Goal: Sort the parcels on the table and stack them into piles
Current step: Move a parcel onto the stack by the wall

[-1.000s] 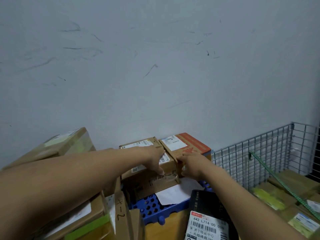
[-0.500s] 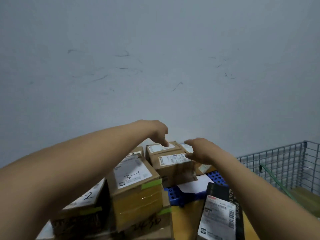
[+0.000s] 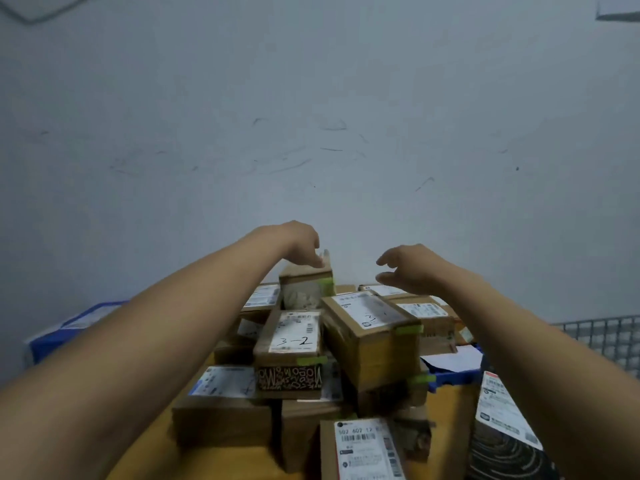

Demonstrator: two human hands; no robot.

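Note:
Several cardboard parcels with white labels are heaped on the yellow table [image 3: 450, 414]. A tall parcel [image 3: 306, 287] with green tape stands upright at the back of the heap. My left hand [image 3: 299, 242] arches over it, fingertips touching its top edge; the thumb is hidden. My right hand [image 3: 407, 268] hovers apart from it to the right, fingers loosely spread and holding nothing, above the rear parcels. In front lie a parcel marked "3-2" [image 3: 294, 337] and a larger taped parcel marked "3" [image 3: 375, 336].
A black parcel [image 3: 509, 445] with a white label lies at the front right. A blue plastic pallet [image 3: 450, 377] with a white sheet on it sits behind it. A wire mesh cage [image 3: 602, 337] is at the far right, a blue bin [image 3: 74, 327] at the left, the wall close behind.
Both hands let go of the small rear parcels and rose. The left hand moved left onto the tall parcel's top. The camera swung left and tilted, showing more of the heap.

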